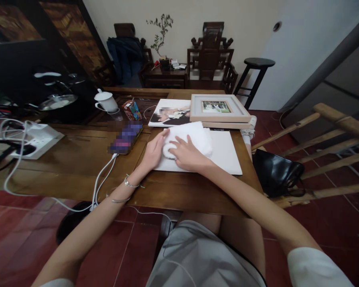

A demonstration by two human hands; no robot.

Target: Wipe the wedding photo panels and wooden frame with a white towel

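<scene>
A folded white towel point(197, 133) lies on a flat white board point(230, 159) near the table's front edge. My right hand point(188, 154) rests on top of the towel with its fingers spread. Along the left side of the towel and board lies my left hand point(154, 151), its fingers stretched out and close together. The undersides of both hands are hidden. Just behind the towel are a printed photo panel point(170, 109) and a framed picture point(217, 107), which overlaps the panel's right side.
Left on the wooden table point(77, 167) are a phone point(125, 138) on a white cable, a drink carton point(132, 110), a lidded white cup point(105, 100), a power strip point(37, 141) and a pot point(58, 104). To the right stands a bamboo chair point(302, 115) holding a black bag point(277, 171).
</scene>
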